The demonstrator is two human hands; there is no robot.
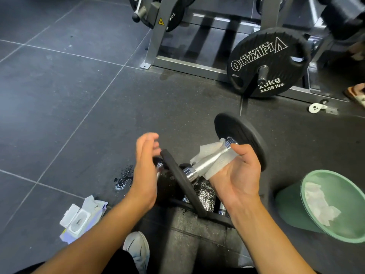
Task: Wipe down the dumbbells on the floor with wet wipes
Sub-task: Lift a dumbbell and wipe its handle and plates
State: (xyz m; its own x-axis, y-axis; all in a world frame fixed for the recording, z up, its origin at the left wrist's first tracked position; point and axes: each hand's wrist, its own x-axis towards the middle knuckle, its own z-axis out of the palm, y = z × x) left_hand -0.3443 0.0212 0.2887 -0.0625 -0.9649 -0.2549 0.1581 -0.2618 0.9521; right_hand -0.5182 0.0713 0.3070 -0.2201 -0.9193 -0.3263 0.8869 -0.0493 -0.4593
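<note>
Shoe [136,248]: my pale trainer, lowest in view, between my two forearms.
Left hand [145,169]: blurred, fingers loose and slightly spread, holding nothing. It is just beside the near plate of the dumbbell [209,161]; I cannot tell whether it touches.
Right hand [237,175]: palm up under the handle, my thumb curled over the top and pinching the wet wipe [207,153] against the metal. My other fingers are hidden under the wipe.
Dumbbell: raised off the floor and tilted, its near black plate low by my knee, its far plate higher and to the right.
Wet wipe: white, wrapped part way round the chrome handle, with loose corners sticking out to the left and below.
Wipes pack [79,220]: on the grey tiles [49,95] to my left, flap lid open.
Bin [288,206]: green and round, on the rubber mat [197,107] to my right, well apart from the pack.
In the bin: crumpled white wipes [320,208] lying against its inner wall.
Wet patch [122,178]: shiny, on the mat just left of my left wrist.
Behind: a black 20kg plate [264,62] on a peg of the grey rack [158,46].
</note>
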